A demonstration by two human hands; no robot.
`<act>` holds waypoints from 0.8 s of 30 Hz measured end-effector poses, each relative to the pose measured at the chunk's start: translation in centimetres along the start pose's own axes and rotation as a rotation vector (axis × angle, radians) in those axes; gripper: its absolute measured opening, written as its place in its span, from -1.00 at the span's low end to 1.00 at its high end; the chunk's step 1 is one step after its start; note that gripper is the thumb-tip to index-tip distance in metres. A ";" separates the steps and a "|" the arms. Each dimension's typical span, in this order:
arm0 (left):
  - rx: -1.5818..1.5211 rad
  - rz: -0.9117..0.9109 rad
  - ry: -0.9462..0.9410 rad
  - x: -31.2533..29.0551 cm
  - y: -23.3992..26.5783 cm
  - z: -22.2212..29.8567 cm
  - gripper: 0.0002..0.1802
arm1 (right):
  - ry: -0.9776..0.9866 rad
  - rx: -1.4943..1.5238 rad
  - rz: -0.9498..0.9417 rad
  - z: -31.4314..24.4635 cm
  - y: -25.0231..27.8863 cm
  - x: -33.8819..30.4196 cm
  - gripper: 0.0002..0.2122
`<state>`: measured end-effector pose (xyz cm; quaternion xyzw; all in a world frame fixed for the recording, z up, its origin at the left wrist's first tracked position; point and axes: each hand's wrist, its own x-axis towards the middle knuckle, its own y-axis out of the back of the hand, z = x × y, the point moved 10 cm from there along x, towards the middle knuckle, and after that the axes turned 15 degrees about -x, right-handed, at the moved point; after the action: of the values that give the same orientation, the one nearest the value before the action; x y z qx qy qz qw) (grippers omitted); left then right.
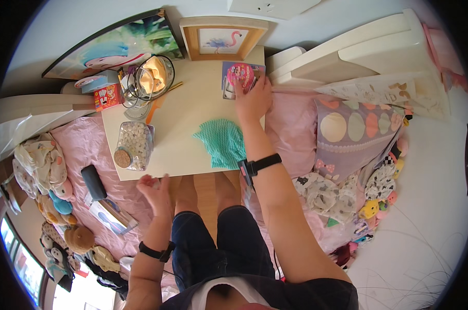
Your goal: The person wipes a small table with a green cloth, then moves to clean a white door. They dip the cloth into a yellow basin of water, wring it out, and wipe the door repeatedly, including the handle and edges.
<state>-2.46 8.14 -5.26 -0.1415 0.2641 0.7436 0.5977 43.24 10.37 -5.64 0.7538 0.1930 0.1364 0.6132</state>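
- Words or numbers: none legible.
- Red box (107, 97) on the counter (185, 121): pale printed marks on its front, too small to make out.
- Pink rounded item (242, 72) at the right hand (255, 99): colourful print, partly covered by fingers, equally unreadable.

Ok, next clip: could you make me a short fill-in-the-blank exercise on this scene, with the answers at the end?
1. The hand touching the pink item is the person's ____ one.
2. The jar of white pieces stands to the ____ of the crumpled green cloth.
3. The wood-framed picture shows a long-legged, long-necked bird, a ____.
4. The number of the person's wrists wearing a dark band is ____.

Missing words: right; left; flamingo; two.
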 end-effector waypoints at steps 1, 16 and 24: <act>0.045 -0.088 -0.021 -1.3 -1.9 0.3 -0.36 | 0.004 -0.007 0.013 0.5 0.2 -0.6 -0.18; -0.329 -0.624 0.443 -1.0 -25.6 2.4 -0.40 | -0.302 0.800 -0.208 5.1 -2.5 -3.6 -0.32; -0.731 -0.573 0.513 -0.5 -25.4 3.1 -0.56 | 0.081 1.153 -0.600 -1.3 0.1 -11.1 -0.39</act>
<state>22.52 13.17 -8.16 -0.5845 0.0763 0.5353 0.6049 32.82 6.37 -4.91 0.8695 0.4604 -0.1380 0.1141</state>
